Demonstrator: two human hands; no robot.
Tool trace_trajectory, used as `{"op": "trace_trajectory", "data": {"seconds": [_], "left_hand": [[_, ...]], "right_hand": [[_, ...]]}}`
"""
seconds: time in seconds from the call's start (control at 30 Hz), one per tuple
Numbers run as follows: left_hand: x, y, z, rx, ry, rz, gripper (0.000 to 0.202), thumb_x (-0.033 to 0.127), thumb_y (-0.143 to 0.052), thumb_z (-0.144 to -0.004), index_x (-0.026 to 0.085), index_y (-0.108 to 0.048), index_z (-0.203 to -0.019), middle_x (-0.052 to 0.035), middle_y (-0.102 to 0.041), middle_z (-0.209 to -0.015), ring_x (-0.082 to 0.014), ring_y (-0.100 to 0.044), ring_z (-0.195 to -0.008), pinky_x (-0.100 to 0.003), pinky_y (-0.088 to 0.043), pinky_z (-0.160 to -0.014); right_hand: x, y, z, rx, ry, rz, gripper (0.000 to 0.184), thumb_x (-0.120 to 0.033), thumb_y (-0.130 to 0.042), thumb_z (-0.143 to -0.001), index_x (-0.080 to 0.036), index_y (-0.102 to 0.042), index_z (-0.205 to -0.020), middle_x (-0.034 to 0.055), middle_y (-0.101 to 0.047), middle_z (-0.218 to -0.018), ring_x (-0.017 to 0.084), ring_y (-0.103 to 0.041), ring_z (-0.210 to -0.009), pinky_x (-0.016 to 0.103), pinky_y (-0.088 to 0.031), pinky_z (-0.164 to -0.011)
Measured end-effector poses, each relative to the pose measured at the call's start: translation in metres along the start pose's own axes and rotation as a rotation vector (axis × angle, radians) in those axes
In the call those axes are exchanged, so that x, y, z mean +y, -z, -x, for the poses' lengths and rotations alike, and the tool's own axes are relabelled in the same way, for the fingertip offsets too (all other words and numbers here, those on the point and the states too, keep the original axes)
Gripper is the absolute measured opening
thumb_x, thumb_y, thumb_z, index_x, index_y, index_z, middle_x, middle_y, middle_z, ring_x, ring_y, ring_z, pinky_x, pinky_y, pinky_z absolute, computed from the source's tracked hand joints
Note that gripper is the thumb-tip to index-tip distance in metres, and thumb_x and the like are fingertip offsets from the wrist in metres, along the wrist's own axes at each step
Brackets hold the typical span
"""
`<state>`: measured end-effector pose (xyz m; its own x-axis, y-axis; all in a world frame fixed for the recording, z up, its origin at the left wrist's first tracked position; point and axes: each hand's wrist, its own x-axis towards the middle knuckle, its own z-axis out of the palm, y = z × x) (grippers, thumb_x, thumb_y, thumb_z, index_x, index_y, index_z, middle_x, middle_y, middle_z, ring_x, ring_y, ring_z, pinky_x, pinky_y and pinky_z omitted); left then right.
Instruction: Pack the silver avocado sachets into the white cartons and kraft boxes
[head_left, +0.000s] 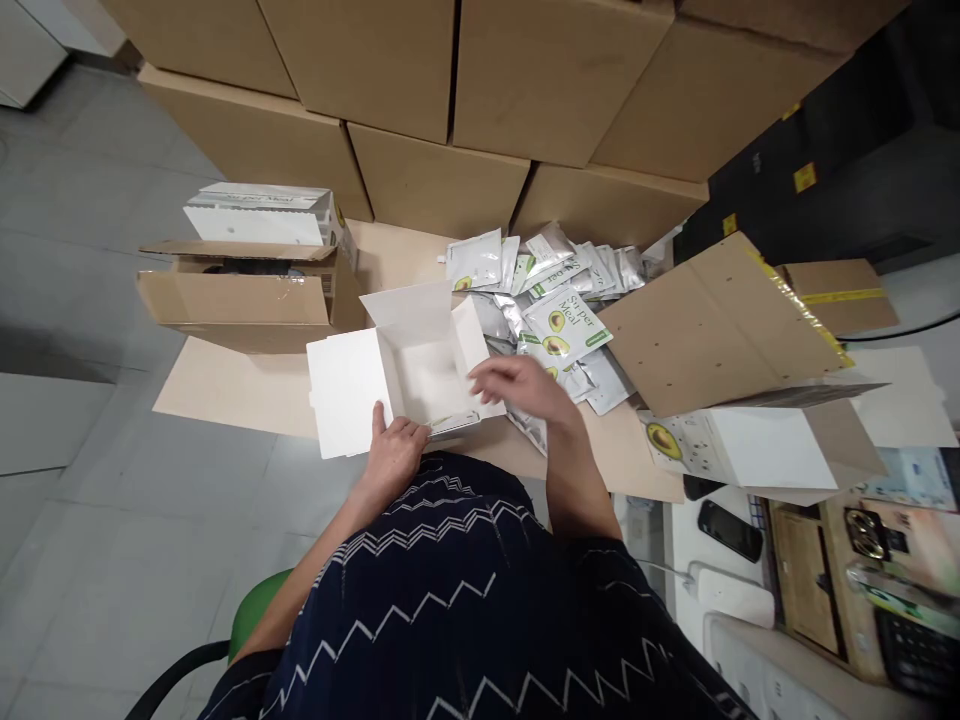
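Observation:
An open white carton [420,375] lies on the brown cardboard sheet [225,385] in front of me, its flaps spread. My left hand [394,450] grips the carton's near edge, thumb up against the left flap. My right hand [521,385] hovers at the carton's right wall, fingers spread and slightly blurred, with nothing visible in it. Just beyond it lies a heap of silver sachets with avocado print [559,300]; one reads "Super Meal".
Stacked brown cartons [450,110] form a wall behind. An open brown box [247,290] with white cartons on it stands at left. An open shipping box [727,330] with folded white cartons sits right. Phones [727,530] and a desk lie at lower right.

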<state>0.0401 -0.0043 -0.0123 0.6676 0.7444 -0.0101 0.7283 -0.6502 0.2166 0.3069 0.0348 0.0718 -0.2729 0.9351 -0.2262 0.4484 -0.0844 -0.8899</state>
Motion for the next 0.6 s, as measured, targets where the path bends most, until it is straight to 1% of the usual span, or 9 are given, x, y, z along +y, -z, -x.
{"op": "trace_trajectory", "data": {"seconds": [0.03, 0.1, 0.13, 0.17, 0.27, 0.37, 0.43, 0.5, 0.6], "left_hand": [[0.000, 0.000, 0.000, -0.002, -0.005, -0.001, 0.027, 0.010, -0.045, -0.094, 0.019, -0.070, -0.089, -0.0061, -0.071, -0.080, -0.0238, -0.063, -0.085, -0.073, -0.014, -0.115], [-0.001, 0.001, -0.001, -0.009, -0.013, -0.005, 0.030, 0.005, -0.044, -0.091, 0.019, -0.070, -0.088, -0.0049, -0.070, -0.078, -0.0231, -0.062, -0.083, -0.073, -0.013, -0.115], [-0.001, 0.001, -0.001, -0.013, -0.016, -0.007, 0.031, 0.004, -0.043, -0.090, 0.019, -0.070, -0.087, -0.0043, -0.069, -0.076, -0.0228, -0.062, -0.082, -0.073, -0.013, -0.115], [-0.001, 0.002, -0.001, -0.017, -0.017, -0.009, 0.032, 0.003, -0.043, -0.090, 0.020, -0.070, -0.086, -0.0038, -0.068, -0.075, -0.0224, -0.061, -0.081, -0.073, -0.013, -0.115], [-0.001, 0.003, -0.002, -0.024, -0.024, -0.020, 0.033, 0.001, -0.042, -0.088, 0.020, -0.069, -0.085, -0.0030, -0.066, -0.072, -0.0219, -0.060, -0.080, -0.073, -0.014, -0.114], [-0.001, 0.003, -0.002, -0.030, -0.024, -0.031, 0.032, 0.002, -0.042, -0.089, 0.020, -0.069, -0.086, -0.0036, -0.066, -0.073, -0.0227, -0.060, -0.082, -0.074, -0.015, -0.114], [-0.001, 0.003, -0.002, -0.035, -0.020, -0.028, 0.031, 0.003, -0.043, -0.089, 0.020, -0.068, -0.086, -0.0042, -0.066, -0.074, -0.0233, -0.061, -0.084, -0.075, -0.015, -0.113], [-0.001, 0.002, -0.001, -0.036, -0.014, -0.017, 0.029, 0.004, -0.044, -0.089, 0.020, -0.068, -0.086, -0.0048, -0.067, -0.076, -0.0241, -0.061, -0.086, -0.075, -0.014, -0.113], [0.001, 0.003, -0.001, -0.039, -0.004, 0.005, 0.028, 0.004, -0.045, -0.089, 0.020, -0.069, -0.087, -0.0056, -0.068, -0.076, -0.0253, -0.062, -0.088, -0.076, -0.014, -0.113]], "right_hand": [[0.016, 0.014, 0.006, 0.237, -0.107, -0.002, 0.038, -0.044, -0.046, -0.097, -0.016, -0.070, -0.106, 0.0069, -0.074, -0.090, 0.016, -0.066, -0.076, 0.029, -0.052, -0.073], [0.057, 0.038, 0.013, 0.682, -0.369, 0.137, 0.039, -0.045, -0.046, -0.096, -0.013, -0.069, -0.099, 0.0099, -0.072, -0.087, 0.019, -0.065, -0.080, 0.032, -0.051, -0.075], [0.079, 0.048, 0.016, 0.828, -0.510, 0.234, 0.035, -0.043, -0.051, -0.094, -0.012, -0.068, -0.098, 0.0125, -0.071, -0.089, 0.022, -0.065, -0.087, 0.034, -0.051, -0.080], [0.102, 0.057, 0.017, 0.904, -0.637, 0.290, 0.032, -0.040, -0.058, -0.090, -0.011, -0.067, -0.098, 0.0150, -0.071, -0.092, 0.025, -0.065, -0.093, 0.036, -0.050, -0.084], [0.157, 0.068, 0.017, 0.956, -0.843, 0.176, 0.028, -0.039, -0.065, -0.084, -0.012, -0.066, -0.090, 0.0114, -0.067, -0.076, 0.026, -0.066, -0.086, 0.034, -0.051, -0.077], [0.186, 0.065, 0.011, 1.000, -0.857, -0.109, 0.027, -0.044, -0.063, -0.085, -0.018, -0.059, -0.080, -0.0005, -0.051, -0.053, 0.020, -0.056, -0.058, 0.029, -0.045, -0.053], [0.193, 0.060, 0.004, 1.077, -0.825, -0.303, 0.024, -0.042, -0.064, -0.084, -0.021, -0.054, -0.080, -0.0065, -0.041, -0.048, 0.015, -0.045, -0.048, 0.026, -0.036, -0.044], [0.193, 0.056, -0.002, 1.140, -0.769, -0.481, 0.020, -0.035, -0.066, -0.080, -0.022, -0.050, -0.081, -0.0090, -0.039, -0.049, 0.012, -0.040, -0.046, 0.023, -0.032, -0.040], [0.183, 0.056, -0.007, 1.173, -0.578, -0.661, 0.022, -0.024, -0.066, -0.072, -0.021, -0.051, -0.087, -0.0056, -0.054, -0.062, 0.012, -0.053, -0.055, 0.021, -0.042, -0.045]]}}
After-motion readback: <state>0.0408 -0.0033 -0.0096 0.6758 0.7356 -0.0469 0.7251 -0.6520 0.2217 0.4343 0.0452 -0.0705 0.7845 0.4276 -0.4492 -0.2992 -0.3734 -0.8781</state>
